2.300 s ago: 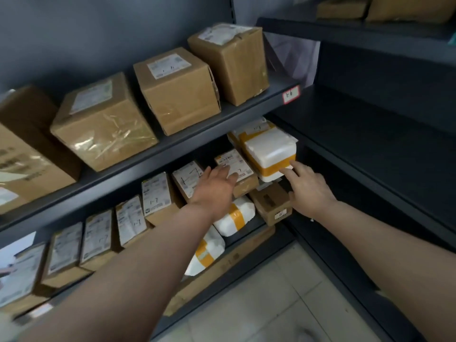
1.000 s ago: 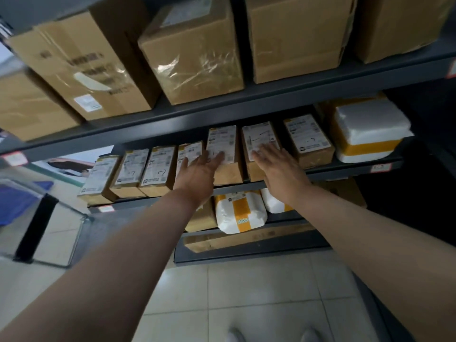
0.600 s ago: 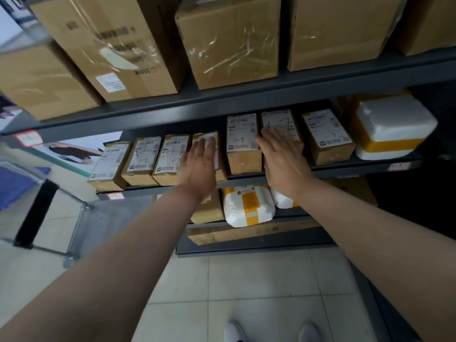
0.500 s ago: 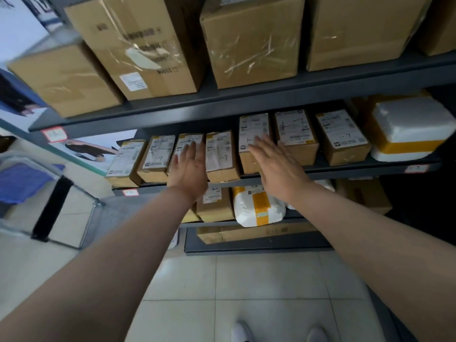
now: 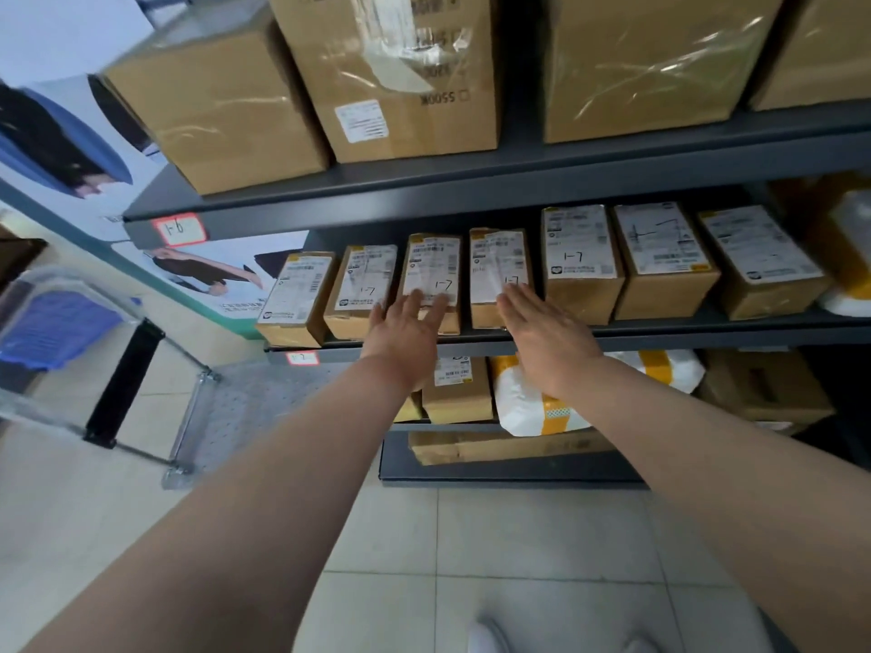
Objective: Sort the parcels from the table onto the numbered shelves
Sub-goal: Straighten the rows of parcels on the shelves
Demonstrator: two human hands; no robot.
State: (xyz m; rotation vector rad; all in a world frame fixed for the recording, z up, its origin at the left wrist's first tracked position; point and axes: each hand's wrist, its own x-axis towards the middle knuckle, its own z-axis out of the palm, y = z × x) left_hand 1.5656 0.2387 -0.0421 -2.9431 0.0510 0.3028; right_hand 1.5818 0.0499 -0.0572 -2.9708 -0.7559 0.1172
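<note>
flat left hand (image 5: 404,333), right hand (image 5: 546,333), touching parcels (image 5: 431,275)

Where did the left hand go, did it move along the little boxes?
Yes. The left hand slid leftward along the shelf: earlier at the fifth box from the left end, now at the third box.

1. The top-shelf cartons (image 5: 650,63) are cut off by the upper edge, so their tops go unseen.
2. The white parcel (image 5: 848,256) with yellow tape at the far right runs out of the picture.
3. The left hand (image 5: 405,332) covers the lower front of one small box (image 5: 433,271).
4. The right hand (image 5: 546,337) hides a lower corner of the neighbouring box (image 5: 499,271) and part of a white bag (image 5: 523,407) below.
5. The printed text on the labels is too small to read.
6. The blue crate (image 5: 52,327) at the left is blurred, perhaps behind clear plastic.
</note>
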